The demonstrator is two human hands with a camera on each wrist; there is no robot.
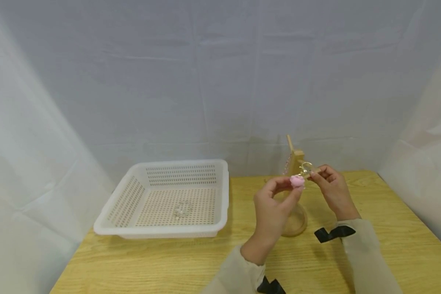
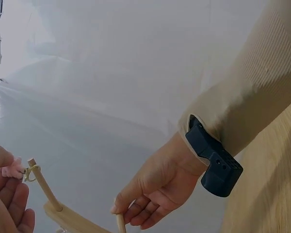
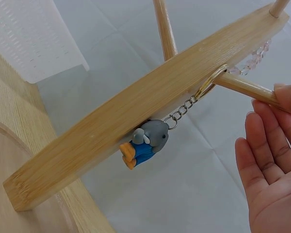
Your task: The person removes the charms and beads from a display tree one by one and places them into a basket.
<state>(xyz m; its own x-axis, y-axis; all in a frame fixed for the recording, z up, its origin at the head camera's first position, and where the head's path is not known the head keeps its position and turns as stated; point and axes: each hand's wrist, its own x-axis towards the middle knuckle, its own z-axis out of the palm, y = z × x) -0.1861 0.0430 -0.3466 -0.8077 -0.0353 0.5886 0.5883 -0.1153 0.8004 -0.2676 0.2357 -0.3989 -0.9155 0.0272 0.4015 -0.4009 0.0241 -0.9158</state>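
My left hand pinches the pink charm, its ring at the peg tip; my right hand pinches that peg's end, nearer

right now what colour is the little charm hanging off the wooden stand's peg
Grey with a blue body and orange feet; the charm shows best in the right wrist view.

Staged recording booth rather than a lived-in room: pale fabric backdrop draped on three sides encloses a single wood-grain table bearing a white perforated plastic basket and a wooden peg stand.
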